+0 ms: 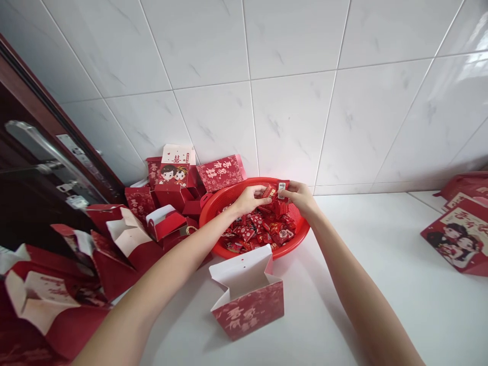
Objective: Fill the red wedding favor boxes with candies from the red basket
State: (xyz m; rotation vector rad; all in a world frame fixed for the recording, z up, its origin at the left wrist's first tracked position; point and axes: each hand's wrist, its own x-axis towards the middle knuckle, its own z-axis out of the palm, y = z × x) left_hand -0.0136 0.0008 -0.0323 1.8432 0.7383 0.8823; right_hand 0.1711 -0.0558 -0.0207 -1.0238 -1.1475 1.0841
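Note:
A red plastic basket (307, 231) holds a heap of wrapped candies (251, 231). Over its far side, my left hand (250, 200) is closed on a red-wrapped candy (270, 193). Beside it, my right hand (302, 197) pinches a small red packet with a white label (282, 189), probably another wrapped candy. The two hands are close together above the heap. In front of the basket stands a red paper gift box (253, 310) with its top flaps up, its mouth facing upward; its bottom inside is hidden.
Several open red gift boxes (133, 244) crowd the left side, some leaning against the tiled wall (293, 122). A closed printed box (457, 239) stands at the right on the white tabletop (381, 254). A dark door with a metal handle (49, 152) is at the left.

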